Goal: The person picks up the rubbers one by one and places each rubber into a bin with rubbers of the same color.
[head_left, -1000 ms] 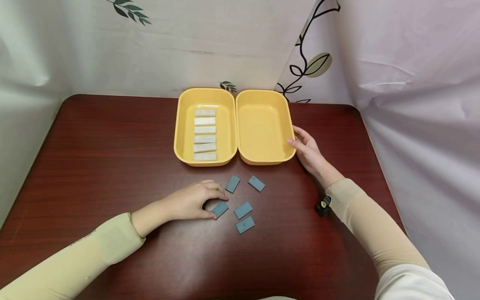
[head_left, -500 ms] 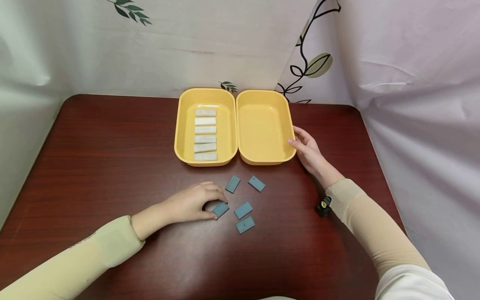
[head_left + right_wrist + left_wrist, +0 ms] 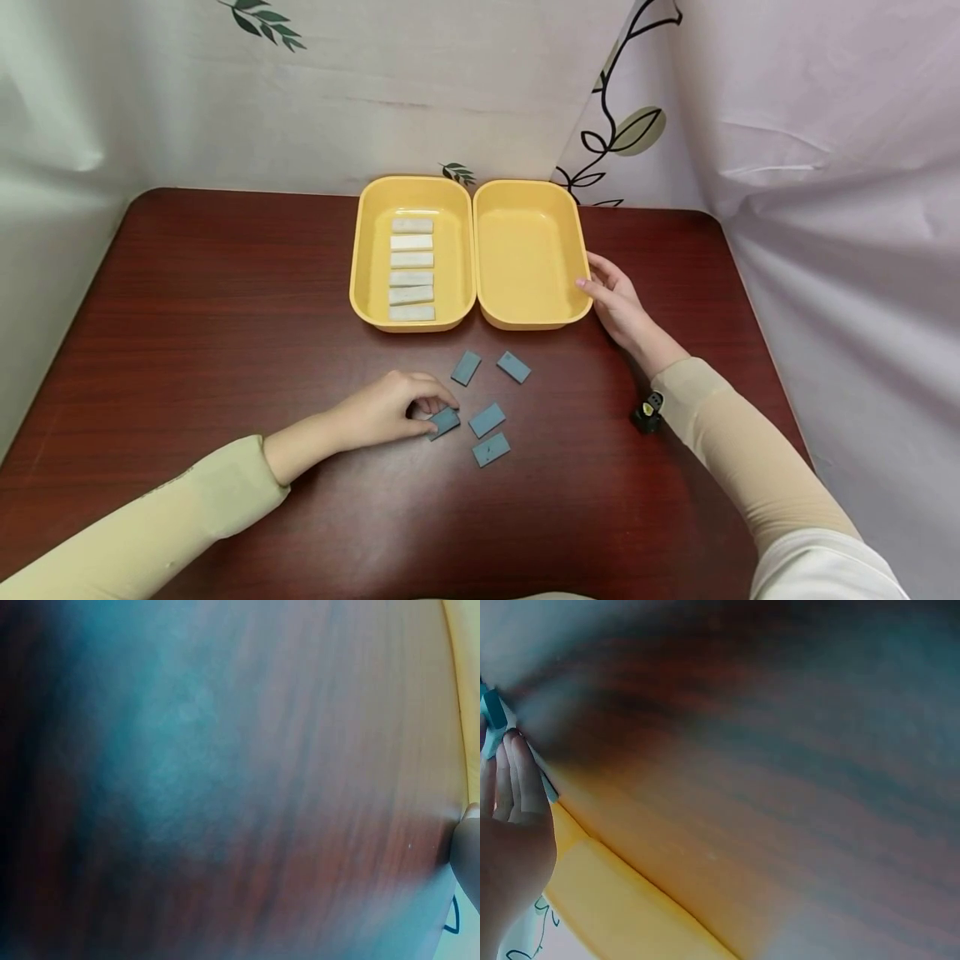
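At the dark red table (image 3: 225, 292), your left hand (image 3: 382, 408) pinches a blue tile (image 3: 447, 421) between thumb and curled fingers, near four loose tiles (image 3: 487, 421); your right hand (image 3: 619, 313) grips the right yellow tray (image 3: 528, 258), thumb over its rim, fingers outside.

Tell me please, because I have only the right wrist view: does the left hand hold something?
Observer: Yes, in the head view the left hand pinches a blue-gray tile.
Operator: Thank you. Are there more tiles of this colour close to it?
Observer: Yes, four other blue-gray tiles lie on the table, to the right of it in the head view.
Operator: I see a yellow piece at the side of my picture. Is there any yellow container with things inside?
Observer: Yes, the left yellow tray holds six white tiles in one column.
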`<control>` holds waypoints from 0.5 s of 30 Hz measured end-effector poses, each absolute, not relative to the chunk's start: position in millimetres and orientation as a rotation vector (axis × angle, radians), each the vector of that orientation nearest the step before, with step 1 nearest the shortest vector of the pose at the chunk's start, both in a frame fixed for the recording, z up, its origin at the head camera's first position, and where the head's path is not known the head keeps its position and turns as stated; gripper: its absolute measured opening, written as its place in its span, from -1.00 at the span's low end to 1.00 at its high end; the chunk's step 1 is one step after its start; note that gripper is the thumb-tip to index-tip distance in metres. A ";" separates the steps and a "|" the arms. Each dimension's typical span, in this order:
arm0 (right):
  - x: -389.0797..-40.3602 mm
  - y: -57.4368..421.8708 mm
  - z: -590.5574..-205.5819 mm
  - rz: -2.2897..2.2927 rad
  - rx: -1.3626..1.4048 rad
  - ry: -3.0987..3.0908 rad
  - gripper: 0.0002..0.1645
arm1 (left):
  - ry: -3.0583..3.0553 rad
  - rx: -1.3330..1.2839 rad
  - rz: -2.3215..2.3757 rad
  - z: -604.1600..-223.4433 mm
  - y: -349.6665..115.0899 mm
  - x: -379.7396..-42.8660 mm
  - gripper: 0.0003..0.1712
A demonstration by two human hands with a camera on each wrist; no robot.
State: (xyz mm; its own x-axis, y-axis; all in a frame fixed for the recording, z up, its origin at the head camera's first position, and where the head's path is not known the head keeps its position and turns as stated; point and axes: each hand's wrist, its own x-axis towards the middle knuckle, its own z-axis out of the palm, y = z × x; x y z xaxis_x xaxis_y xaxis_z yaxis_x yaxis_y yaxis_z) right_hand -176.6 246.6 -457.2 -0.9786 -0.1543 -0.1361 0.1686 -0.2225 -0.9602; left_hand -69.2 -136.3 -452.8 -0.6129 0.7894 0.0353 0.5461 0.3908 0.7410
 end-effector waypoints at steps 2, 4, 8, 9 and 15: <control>-176.7 246.7 -457.5 -2.307 0.017 1.817 -0.41 | 2.307 1.127 1.096 -452.4 -135.6 -69.5 -0.62; -176.8 246.8 -457.7 -2.306 0.016 1.822 -0.42 | 2.283 1.100 1.123 -452.5 -135.0 -69.6 -0.64; -176.8 246.7 -458.1 -2.307 0.013 1.825 -0.42 | 2.253 1.033 1.153 -451.4 -132.5 -69.5 -0.67; -176.7 246.8 -458.2 -2.308 0.012 1.825 -0.42 | 2.247 1.014 1.158 -451.2 -131.8 -69.4 -0.68; -176.5 246.6 -458.2 -2.311 0.012 1.821 -0.41 | 2.240 0.980 1.152 -445.0 -127.7 -70.9 -0.72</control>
